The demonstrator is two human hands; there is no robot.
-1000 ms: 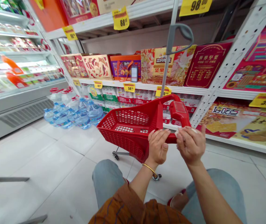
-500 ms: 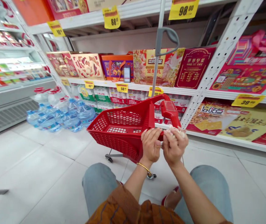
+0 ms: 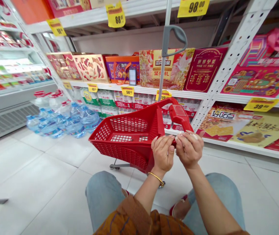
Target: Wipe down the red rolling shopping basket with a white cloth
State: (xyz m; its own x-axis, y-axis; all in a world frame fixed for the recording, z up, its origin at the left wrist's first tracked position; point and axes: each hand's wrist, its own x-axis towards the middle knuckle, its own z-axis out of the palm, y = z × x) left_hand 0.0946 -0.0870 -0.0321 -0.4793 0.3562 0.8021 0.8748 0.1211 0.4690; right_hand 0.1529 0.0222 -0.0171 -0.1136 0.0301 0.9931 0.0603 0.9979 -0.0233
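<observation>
A shopper's bare hands work together at 4 o'clock in a supermarket aisle, raised over a small red cart [image 3: 127, 138]. The right hand [image 3: 189, 150] has its fingers bent and pressed together, and its fingertips [image 3: 187, 138] appear to pinch a pale scrap [image 3: 186, 135], too small to identify. The left hand [image 3: 163, 154], with a gold bangle [image 3: 156, 178] at the wrist, has its fingers curled and lies just beside the right. Whether its grip holds anything cannot be told. The scrap sits near the cart's red handle [image 3: 180, 115], just above a red bar [image 3: 173, 141]. Fingertips alone look like the right way to manage so small a piece, with both hands kept close for a steady hold.

Only red mesh shows inside the cart's basket. A gray pole [image 3: 163, 62] rises from the cart toward 12 o'clock. At 9 o'clock, large water bottles [image 3: 75, 126] with blue caps stand on the floor [image 3: 56, 163]. Wrapped bottle packs [image 3: 106, 99] fill the shelf [image 3: 139, 88] behind the cart, under a 58 price tag [image 3: 127, 91]. Gift boxes [image 3: 166, 69] line the shelf above, and a chilled display case [image 3: 12, 73] runs along 10 o'clock. Blue jeans [image 3: 102, 195] show at 6 o'clock.
</observation>
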